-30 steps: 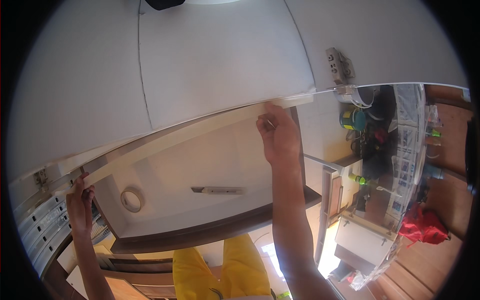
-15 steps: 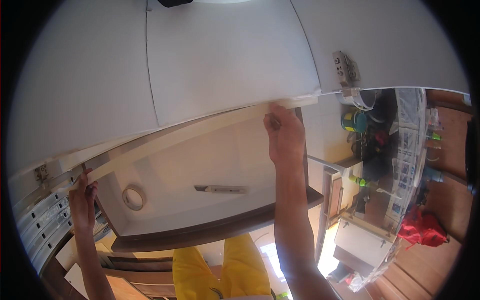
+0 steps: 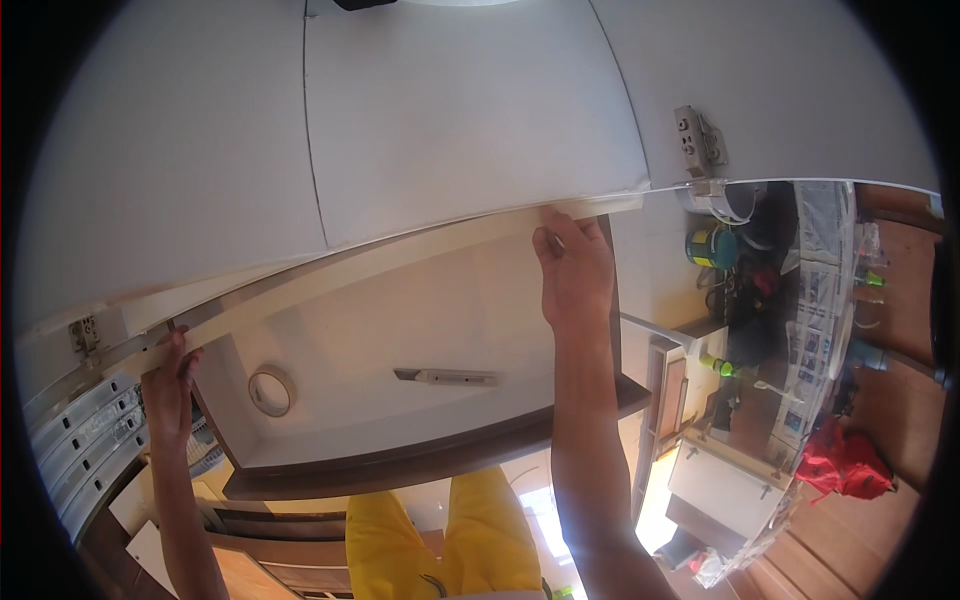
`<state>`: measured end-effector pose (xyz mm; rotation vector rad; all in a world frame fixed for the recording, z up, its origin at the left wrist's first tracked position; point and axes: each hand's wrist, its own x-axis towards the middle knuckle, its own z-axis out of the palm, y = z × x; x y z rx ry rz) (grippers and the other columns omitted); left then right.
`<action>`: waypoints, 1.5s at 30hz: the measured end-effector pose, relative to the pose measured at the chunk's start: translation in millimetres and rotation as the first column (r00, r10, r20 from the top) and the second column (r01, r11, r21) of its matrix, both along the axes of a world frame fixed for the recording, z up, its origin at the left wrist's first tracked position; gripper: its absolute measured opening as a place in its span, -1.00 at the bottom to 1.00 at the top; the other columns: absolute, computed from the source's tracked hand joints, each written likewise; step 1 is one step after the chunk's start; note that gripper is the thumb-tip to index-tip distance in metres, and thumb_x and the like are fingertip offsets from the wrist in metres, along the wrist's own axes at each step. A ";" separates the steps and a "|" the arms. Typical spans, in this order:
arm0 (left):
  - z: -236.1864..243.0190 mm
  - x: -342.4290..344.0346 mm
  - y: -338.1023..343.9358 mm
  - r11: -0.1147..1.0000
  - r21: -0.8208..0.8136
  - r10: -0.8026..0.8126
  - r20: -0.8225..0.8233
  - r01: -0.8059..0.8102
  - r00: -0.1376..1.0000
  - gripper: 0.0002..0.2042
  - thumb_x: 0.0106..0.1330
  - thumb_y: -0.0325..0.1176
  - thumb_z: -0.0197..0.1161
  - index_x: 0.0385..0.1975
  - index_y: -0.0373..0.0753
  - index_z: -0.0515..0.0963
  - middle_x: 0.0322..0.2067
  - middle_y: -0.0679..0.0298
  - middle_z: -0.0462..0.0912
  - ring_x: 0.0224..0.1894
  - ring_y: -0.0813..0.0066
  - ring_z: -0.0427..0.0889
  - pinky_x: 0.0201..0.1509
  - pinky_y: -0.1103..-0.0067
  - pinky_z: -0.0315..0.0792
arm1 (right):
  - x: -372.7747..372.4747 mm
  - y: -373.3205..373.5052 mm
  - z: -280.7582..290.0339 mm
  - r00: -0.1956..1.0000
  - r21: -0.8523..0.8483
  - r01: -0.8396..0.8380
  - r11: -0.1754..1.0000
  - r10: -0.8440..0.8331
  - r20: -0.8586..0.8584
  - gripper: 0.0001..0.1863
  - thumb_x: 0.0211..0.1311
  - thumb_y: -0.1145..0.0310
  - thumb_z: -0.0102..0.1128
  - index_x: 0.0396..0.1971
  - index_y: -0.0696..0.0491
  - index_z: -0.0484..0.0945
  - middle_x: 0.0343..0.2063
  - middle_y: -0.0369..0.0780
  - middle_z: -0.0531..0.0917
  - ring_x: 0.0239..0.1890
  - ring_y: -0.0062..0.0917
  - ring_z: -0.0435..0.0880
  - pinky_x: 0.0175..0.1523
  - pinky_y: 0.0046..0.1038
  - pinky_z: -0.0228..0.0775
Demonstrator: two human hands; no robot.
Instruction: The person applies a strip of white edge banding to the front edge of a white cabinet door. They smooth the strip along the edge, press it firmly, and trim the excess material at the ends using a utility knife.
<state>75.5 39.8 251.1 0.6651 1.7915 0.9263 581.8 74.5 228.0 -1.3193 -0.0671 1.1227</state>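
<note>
One pale strip (image 3: 400, 251) | left hand (image 3: 170, 388) pinching it | right hand (image 3: 578, 272) pinching it, right end jutting beyond

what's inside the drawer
The drawer holds a tape roll and a knife. The pale strip covers part of its far side; anything behind that can't be seen.

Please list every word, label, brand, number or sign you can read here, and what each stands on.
None can be read.
Pale strip between the hands: no print visible.
Teal tub at right: yellow label, too small and blurred.
Printed sheets at right: print too small.
</note>
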 end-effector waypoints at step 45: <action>17.4 -8.6 6.8 0.998 0.036 -0.059 0.037 0.058 0.998 -0.68 0.46 -0.23 0.31 0.08 -0.27 0.57 -0.08 0.35 0.65 -0.13 0.64 0.57 0.03 0.62 0.44 | -2.2 -0.8 16.8 0.989 -0.202 -0.094 0.975 0.115 0.096 -0.83 0.31 0.41 0.33 -0.24 0.22 0.65 -0.38 -0.27 0.64 -0.33 -0.60 0.63 -0.16 -0.59 0.55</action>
